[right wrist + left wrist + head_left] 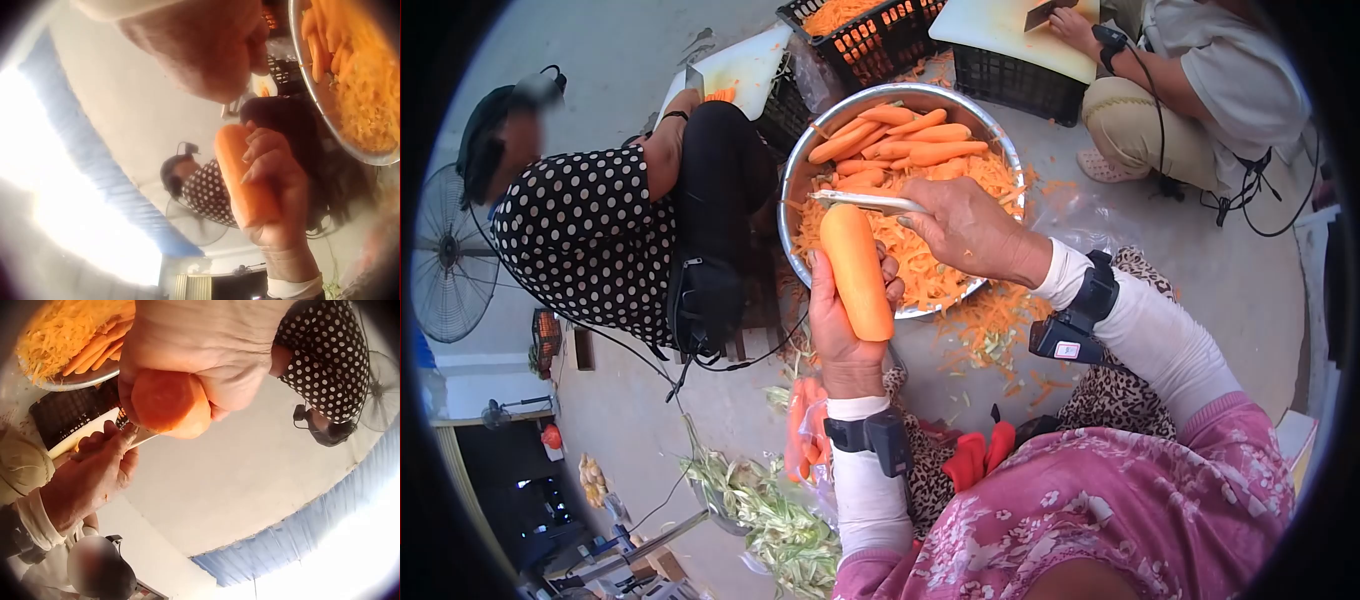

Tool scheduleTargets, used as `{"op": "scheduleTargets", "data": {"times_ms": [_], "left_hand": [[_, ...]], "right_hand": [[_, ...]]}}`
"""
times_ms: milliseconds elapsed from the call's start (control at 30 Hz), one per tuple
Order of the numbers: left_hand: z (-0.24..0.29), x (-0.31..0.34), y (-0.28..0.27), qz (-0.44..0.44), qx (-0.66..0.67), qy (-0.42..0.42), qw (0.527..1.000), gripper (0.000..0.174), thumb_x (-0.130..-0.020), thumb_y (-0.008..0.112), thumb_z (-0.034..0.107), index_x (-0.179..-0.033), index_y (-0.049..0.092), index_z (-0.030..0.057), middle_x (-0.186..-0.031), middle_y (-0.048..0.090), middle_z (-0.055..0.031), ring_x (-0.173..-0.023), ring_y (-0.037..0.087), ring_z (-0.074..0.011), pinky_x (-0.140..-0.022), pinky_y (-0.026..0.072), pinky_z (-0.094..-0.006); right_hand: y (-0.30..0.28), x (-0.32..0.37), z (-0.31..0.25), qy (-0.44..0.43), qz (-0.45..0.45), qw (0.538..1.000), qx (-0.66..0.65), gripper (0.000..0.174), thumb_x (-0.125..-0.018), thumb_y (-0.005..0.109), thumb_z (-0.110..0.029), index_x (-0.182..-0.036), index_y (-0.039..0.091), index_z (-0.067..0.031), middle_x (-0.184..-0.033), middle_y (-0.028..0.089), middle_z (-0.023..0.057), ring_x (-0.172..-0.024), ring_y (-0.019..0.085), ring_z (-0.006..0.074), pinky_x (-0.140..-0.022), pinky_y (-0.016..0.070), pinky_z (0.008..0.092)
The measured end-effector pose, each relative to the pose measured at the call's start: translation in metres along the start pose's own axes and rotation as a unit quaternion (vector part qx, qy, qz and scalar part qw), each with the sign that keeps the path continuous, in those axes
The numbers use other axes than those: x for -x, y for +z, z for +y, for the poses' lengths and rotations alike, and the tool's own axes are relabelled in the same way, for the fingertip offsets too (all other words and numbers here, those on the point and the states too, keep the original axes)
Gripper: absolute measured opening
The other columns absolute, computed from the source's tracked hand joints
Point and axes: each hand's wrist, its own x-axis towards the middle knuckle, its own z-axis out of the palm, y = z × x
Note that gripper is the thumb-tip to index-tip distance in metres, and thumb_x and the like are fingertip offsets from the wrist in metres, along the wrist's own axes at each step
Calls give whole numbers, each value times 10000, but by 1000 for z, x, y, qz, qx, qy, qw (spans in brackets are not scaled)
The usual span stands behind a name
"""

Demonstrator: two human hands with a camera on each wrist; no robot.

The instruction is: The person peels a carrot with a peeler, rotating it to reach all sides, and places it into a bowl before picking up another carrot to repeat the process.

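My left hand [830, 328] grips a thick peeled carrot [857, 270], its fingers wrapped round the side and the blunt end toward me. In the right hand [980, 232] is a peeler [868, 200] with a pale handle, its head lying across the carrot's far end. Both hands are over the near part of a large metal basin [1006, 142]. Inside it, whole peeled carrots [945, 152] lie on a heap of orange peelings [930, 272]. The left wrist view shows the carrot's flat cut end [164, 403]; in the right wrist view the peeler is mostly hidden.
A person in a polka-dot top [590, 230] sits close on the left, another person [1240, 85] at upper right by a cutting board [1000, 35]. A black crate [880, 45] of shreds stands beyond the basin. Bagged carrots [800, 425] and leafy husks [775, 510] lie lower left.
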Motion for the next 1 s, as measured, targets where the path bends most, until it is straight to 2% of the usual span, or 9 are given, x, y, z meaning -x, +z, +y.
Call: {"op": "scheduleTargets", "data": {"times_ms": [133,267,367,433,700,767,833,900,1000], "left_hand": [[-1,-6,-8,80,-13,10,997,504,-957,405,469,-1160,490,16,-950,519,-135,-780,487,-211,-622,454,-293],[4,-5,-13,54,-19,35,998,495,-960,398,466,-1160,492,23,-949,531,-136,-787,503,-212,-639,470,-304],[6,-6,-16,42,-16,54,998,505,-943,430,484,-1153,495,30,-963,558,-139,-793,520,-212,-642,470,-305],[7,-3,-13,106,-2,45,993,524,-919,466,508,-1137,500,32,-976,584,-143,-804,543,-217,-648,469,-311],[5,-1,-19,53,51,20,997,507,-931,456,488,-1122,484,19,-944,533,-135,-746,484,-196,-600,414,-278],[8,1,-15,8,20,9,1000,495,-946,430,472,-1126,467,13,-919,471,-129,-705,423,-180,-578,398,-264],[5,5,-9,-24,32,-13,999,507,-946,431,475,-1143,451,8,-915,446,-129,-697,411,-174,-560,389,-255],[2,6,0,-68,43,-11,997,526,-942,434,485,-1154,446,4,-922,442,-130,-699,413,-172,-552,392,-255],[4,2,-8,-32,75,0,997,545,-929,460,493,-1173,441,6,-929,436,-130,-715,415,-176,-563,410,-251]], "right_hand": [[-2,-2,-7,-54,48,997,-26,124,-842,577,-104,-915,556,-6,-729,551,189,-706,571,384,-589,428,433],[-11,0,-12,-59,25,997,-46,141,-849,585,-129,-926,565,-12,-735,557,181,-714,580,373,-595,436,423],[-8,5,-11,-87,-62,993,-47,145,-859,583,-150,-927,573,-22,-748,565,171,-721,586,364,-608,449,417],[-3,12,-13,-119,-111,985,-52,155,-863,585,-175,-929,581,-35,-765,578,161,-731,592,357,-619,460,416],[11,4,-5,-132,-79,988,14,180,-883,550,-213,-923,515,-41,-763,540,160,-738,566,379,-617,446,450],[14,-6,1,-91,-15,994,52,183,-885,541,-215,-889,501,-36,-772,544,166,-755,560,389,-619,445,454],[10,-15,20,-80,-24,991,102,183,-884,541,-208,-875,501,-30,-779,549,174,-754,561,391,-628,444,462],[13,-16,31,34,-73,988,133,183,-888,537,-198,-857,517,-19,-754,558,186,-744,565,391,-636,443,465],[6,-18,25,20,-2,996,84,185,-885,549,-181,-866,556,3,-707,563,196,-719,572,386,-630,443,446]]}}
